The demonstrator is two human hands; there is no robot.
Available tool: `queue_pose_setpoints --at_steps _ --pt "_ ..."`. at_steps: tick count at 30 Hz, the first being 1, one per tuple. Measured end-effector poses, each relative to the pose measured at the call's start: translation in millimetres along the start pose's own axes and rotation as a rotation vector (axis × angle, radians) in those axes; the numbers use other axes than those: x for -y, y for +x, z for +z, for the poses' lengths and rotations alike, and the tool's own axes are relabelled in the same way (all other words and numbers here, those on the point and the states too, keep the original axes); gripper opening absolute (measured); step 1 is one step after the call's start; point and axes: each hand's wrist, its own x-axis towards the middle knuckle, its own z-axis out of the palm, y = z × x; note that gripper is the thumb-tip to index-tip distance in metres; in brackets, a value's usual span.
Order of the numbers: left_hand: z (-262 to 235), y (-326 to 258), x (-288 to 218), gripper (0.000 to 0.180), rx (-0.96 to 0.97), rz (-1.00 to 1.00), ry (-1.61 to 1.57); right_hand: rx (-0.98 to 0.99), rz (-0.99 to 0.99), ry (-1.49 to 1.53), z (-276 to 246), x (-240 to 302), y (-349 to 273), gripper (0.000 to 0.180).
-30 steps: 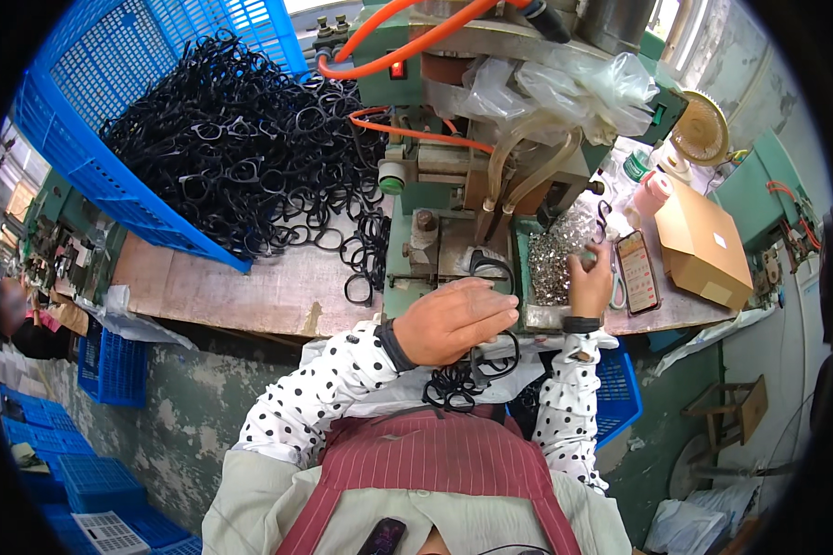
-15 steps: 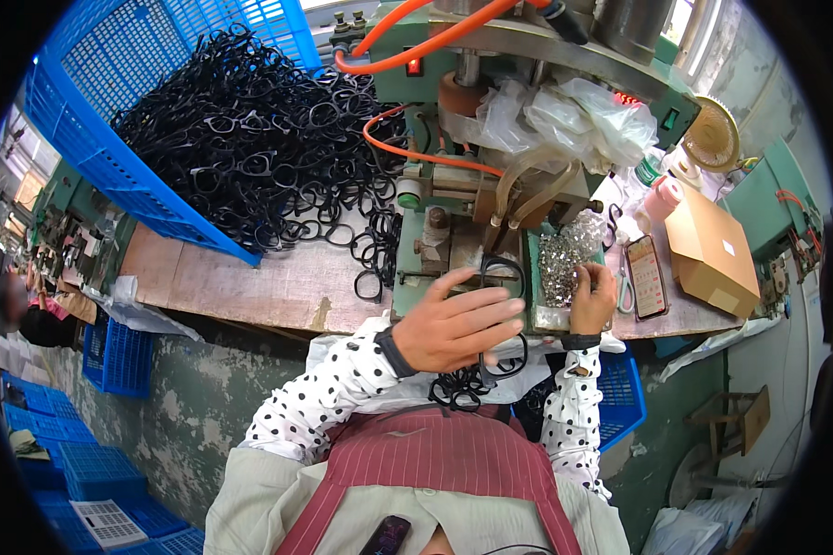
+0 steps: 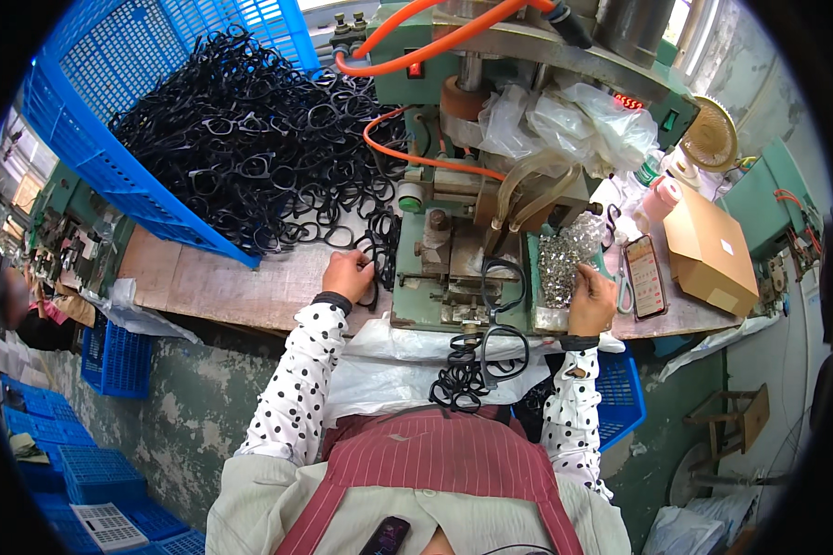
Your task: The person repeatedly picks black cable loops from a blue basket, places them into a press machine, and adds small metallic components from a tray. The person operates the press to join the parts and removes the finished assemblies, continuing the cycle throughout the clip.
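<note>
My left hand [image 3: 348, 277] is at the near edge of a heap of black eyeglass frames [image 3: 250, 166], its fingers closed on one frame at the heap's right side. My right hand [image 3: 592, 301] is over a tray of small shiny metal parts [image 3: 558, 268]. Its fingers are pinched together, and what is between them is too small to make out. Between my hands, a black eyeglass frame [image 3: 524, 289] sits at the green press [image 3: 416, 310], one lens ring under the tubes and the other hanging over the front edge. Several more frames [image 3: 458, 387] lie on white plastic below.
A blue crate [image 3: 130, 176] lies tipped on the table [image 3: 185, 277] behind the heap. Right of the tray are scissors [image 3: 625, 291], a phone [image 3: 646, 276] and a cardboard box [image 3: 711, 252]. Orange hoses [image 3: 435, 42] arch over the press. Another blue crate [image 3: 620, 398] stands below right.
My left hand has moved left from in front of the press to the heap and closed on a frame. My right hand stays at the metal parts, its fingers still pinched.
</note>
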Motion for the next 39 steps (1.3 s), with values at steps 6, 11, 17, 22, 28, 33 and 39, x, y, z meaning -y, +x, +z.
queue_pose_setpoints --at_steps 6,11,17,22,28,33,39 --pt "-37.0 -6.2 -18.2 0.019 -0.358 0.157 -0.069 0.066 0.075 -0.053 0.5 3.7 1.9 0.012" --pt "-71.7 -43.7 -106.8 0.024 -0.505 0.363 -0.297 0.223 0.351 0.417 0.0 54.1 14.6 0.018" --pt "-63.7 -76.4 -172.4 0.047 -0.453 1.115 -0.248 0.316 0.47 0.917 -19.7 129.2 29.2 0.034" --pt "-51.7 -80.1 -191.9 0.054 -0.28 1.272 -0.358 0.428 0.496 0.858 -25.4 149.3 28.3 0.042" --pt "-40.7 -78.2 -183.8 0.049 -0.285 1.354 -0.374 0.416 0.491 0.854 -17.8 154.5 30.9 0.047" --pt "-52.5 -88.2 -186.6 0.042 -0.24 1.426 -0.413 0.377 0.497 0.998 -7.1 164.0 34.7 0.058" --pt "-47.8 -69.0 -186.9 0.047 -0.074 1.478 -0.469 0.384 0.483 0.922 -6.6 133.5 35.9 0.058"
